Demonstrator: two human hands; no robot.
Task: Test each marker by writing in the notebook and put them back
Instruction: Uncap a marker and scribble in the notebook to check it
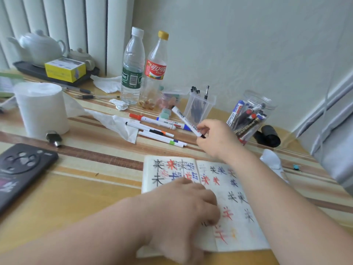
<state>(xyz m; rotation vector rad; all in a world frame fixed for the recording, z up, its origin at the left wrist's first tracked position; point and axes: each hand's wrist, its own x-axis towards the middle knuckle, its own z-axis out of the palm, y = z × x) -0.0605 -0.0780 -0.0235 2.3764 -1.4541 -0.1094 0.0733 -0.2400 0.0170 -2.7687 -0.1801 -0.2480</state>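
Observation:
An open notebook (pixel 236 190) lies on the table, its pages covered with black, red and blue characters. My left hand (pixel 187 209) rests on the notebook's middle with its fingers bent over the page. Beyond the notebook, my right hand (pixel 215 138) pinches a white marker (pixel 184 119) with a black cap; the marker slants up to the left above the table. Several loose markers (pixel 152 127) lie on the table left of that hand. A clear jar (pixel 250 115) right of my right hand holds several more markers.
Two plastic bottles (pixel 133 67) stand at the back, with a small clear cup of pens (pixel 200 104) beside them. A paper roll (pixel 41 109), a crumpled tissue and a black phone (pixel 21 169) lie to the left. A black cylinder (pixel 267 136) lies behind the jar.

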